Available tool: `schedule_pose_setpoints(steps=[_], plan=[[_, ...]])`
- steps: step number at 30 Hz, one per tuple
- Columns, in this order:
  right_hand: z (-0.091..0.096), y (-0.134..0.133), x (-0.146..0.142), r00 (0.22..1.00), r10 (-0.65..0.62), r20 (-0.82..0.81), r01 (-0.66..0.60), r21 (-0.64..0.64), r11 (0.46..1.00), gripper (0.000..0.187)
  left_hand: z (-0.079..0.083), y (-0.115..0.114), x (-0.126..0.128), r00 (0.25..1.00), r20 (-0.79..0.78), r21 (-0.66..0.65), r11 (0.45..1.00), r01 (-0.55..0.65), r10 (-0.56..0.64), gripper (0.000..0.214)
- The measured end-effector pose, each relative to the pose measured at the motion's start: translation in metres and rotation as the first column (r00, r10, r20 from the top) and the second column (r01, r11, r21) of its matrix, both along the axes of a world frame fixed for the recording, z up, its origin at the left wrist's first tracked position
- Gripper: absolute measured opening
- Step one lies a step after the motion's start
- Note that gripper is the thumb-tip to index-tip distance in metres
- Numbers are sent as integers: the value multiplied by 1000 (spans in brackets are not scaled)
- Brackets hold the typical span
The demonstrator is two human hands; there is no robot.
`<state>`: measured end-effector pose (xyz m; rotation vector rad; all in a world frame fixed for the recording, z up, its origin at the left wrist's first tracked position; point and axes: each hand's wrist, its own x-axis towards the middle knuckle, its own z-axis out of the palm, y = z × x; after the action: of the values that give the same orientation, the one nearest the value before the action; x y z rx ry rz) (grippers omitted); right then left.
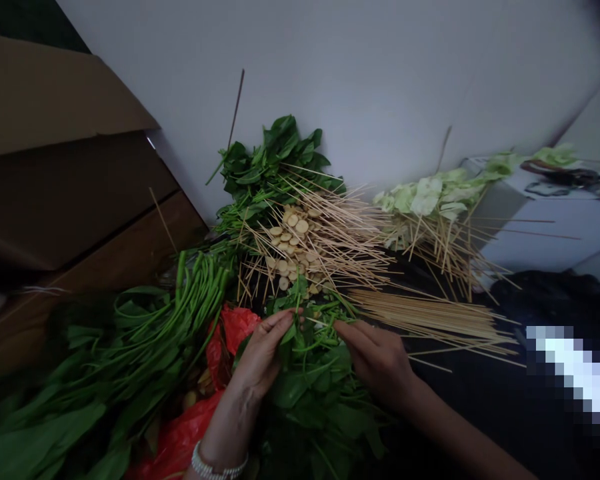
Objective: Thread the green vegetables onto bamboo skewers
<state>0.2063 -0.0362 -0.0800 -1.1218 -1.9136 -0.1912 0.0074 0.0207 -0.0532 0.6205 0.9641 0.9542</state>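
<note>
My left hand point(264, 348), with a beaded bracelet at its wrist, pinches a leafy green sprig point(298, 292) between thumb and fingertips. Opposite it, my right hand point(377, 357) is closed on the end of a thin pale skewer point(316, 323) that points toward the left fingers. Whether its tip has gone into the green cannot be told. Under both hands lies a heap of loose leafy greens point(315, 383). Just beyond them are skewers threaded with round pale slices point(294, 230). A row of bare wooden skewers point(430, 317) lies to the right of my right hand.
Long-stemmed greens point(145, 347) and a red plastic bag point(180, 437) lie at left, near a cardboard box point(65, 193). Skewered greens point(275, 160) rest against the white wall point(360, 80). Skewered pale cabbage leaves point(430, 193) sit farther right. Dark plastic point(545, 300) lies at right.
</note>
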Motion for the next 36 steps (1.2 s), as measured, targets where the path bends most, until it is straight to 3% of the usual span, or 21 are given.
schedule_pose_setpoints(steps=[9, 19, 28, 33, 36], plan=[[-5, -2, -4, 994, -53, 92, 52, 18, 999, 36, -1, -6, 4, 999, -48, 10, 1000, 10, -10, 35], [-3, -3, -7, 988, -60, 145, 58, 17, 998, 34, -7, -6, 3, 986, -166, 114, 993, -1, 20, 35], [-8, -6, -13, 995, -22, 97, 26, -42, 999, 34, -13, -7, 5, 976, -219, 143, 989, 26, 6, 31], [-12, -6, -20, 999, -37, 2, 37, -36, 999, 25, -24, -11, 12, 953, -295, 205, 970, 131, -66, 30], [-9, -2, -15, 997, -68, -35, 68, -14, 998, 26, -19, -6, 6, 943, -325, 240, 958, 159, -76, 37]])
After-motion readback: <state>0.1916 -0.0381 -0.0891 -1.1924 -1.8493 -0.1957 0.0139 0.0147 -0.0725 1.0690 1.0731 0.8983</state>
